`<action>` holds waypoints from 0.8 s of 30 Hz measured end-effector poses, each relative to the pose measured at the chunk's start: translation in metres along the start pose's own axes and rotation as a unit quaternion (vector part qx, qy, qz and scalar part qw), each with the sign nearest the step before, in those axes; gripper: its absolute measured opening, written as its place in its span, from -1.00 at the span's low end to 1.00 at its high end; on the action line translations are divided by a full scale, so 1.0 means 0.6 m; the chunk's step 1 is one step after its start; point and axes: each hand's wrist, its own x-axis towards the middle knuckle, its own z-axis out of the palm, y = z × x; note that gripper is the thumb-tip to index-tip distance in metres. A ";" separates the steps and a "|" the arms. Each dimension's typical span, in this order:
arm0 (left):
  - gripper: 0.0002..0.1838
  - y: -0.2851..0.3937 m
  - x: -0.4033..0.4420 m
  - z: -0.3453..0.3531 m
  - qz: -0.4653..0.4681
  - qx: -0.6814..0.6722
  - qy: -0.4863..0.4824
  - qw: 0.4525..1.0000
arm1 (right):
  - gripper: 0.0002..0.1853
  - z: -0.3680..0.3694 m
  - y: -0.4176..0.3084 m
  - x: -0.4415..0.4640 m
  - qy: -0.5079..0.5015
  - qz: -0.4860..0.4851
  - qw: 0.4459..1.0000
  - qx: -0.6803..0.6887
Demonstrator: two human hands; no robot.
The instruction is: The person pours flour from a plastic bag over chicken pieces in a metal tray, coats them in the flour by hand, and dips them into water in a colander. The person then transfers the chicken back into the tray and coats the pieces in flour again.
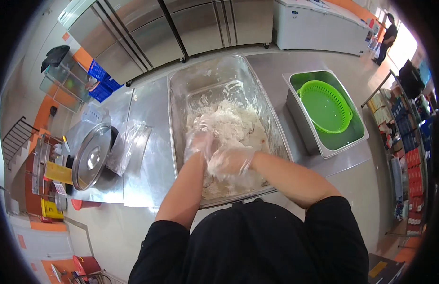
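A deep metal tub (271, 124) stands in front of me, with a pale, flour-covered mass (229, 118) inside; what lies under the flour I cannot make out. Both my hands wear thin, clear plastic gloves and are down in the tub. My left hand (199, 143) touches the left side of the floury mass, its fingers partly buried and blurred. Beside it, my right hand (231, 160) is turned inward over the near part of the mass, fingers smeared by motion. White flour streaks the tub's far wall.
Right of the tub, a metal container (295, 106) holds green contents and a green plastic basket (349, 113). On the left table (148, 175) are a clear plastic bag (129, 146), a round metal lid (91, 156) and a clear jug (94, 114). A person (389, 38) stands far right.
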 end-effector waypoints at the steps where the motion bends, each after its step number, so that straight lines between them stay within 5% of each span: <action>1: -0.31 0.002 0.000 -0.013 -0.033 0.036 -0.010 0.999 | -0.69 0.002 -0.019 0.004 -0.022 0.000 1.000 -0.006; 4: -0.32 0.007 -0.006 -0.035 -0.132 0.126 -0.045 0.982 | -0.68 -0.055 -0.098 0.020 0.128 0.359 0.924 0.046; 5: -0.32 0.004 -0.005 -0.032 -0.152 0.146 -0.042 0.977 | -0.65 -0.087 -0.067 0.016 0.062 0.341 0.937 -0.049; 7: -0.33 -0.008 0.009 -0.024 -0.185 0.186 -0.036 0.964 | -0.61 -0.123 -0.013 -0.001 0.086 0.372 0.917 -0.119; 10: -0.34 -0.027 0.027 -0.019 -0.212 0.204 -0.029 0.955 | -0.54 -0.074 0.105 0.017 0.222 0.450 0.865 -0.014; 14: -0.36 -0.038 0.044 -0.012 -0.230 0.173 -0.029 0.957 | -0.47 -0.067 0.073 0.037 0.226 0.431 0.872 0.051; 16: -0.36 -0.037 0.049 -0.005 -0.249 0.121 -0.041 0.960 | -0.48 -0.021 0.169 0.036 0.202 0.168 0.914 0.310; 18: -0.38 -0.023 0.029 0.010 -0.298 -0.071 0.029 0.951 | -0.40 -0.036 0.155 0.044 0.098 0.291 0.930 0.200; 19: -0.56 -0.008 0.017 0.013 -0.335 -0.162 0.045 0.927 | -0.37 -0.043 0.126 0.045 0.096 0.372 0.911 0.149; 22: -0.33 -0.071 0.085 -0.025 -0.181 0.092 -0.025 0.979 | -0.31 -0.057 0.076 0.045 0.090 0.475 0.875 -0.044; 23: -0.33 -0.069 0.076 -0.042 -0.015 0.358 -0.067 0.931 | -0.31 -0.059 0.090 0.039 0.096 0.423 0.893 -0.120; 24: -0.36 -0.051 0.053 -0.039 0.036 0.434 -0.055 0.899 | -0.32 -0.054 0.097 0.032 0.106 0.367 0.904 -0.194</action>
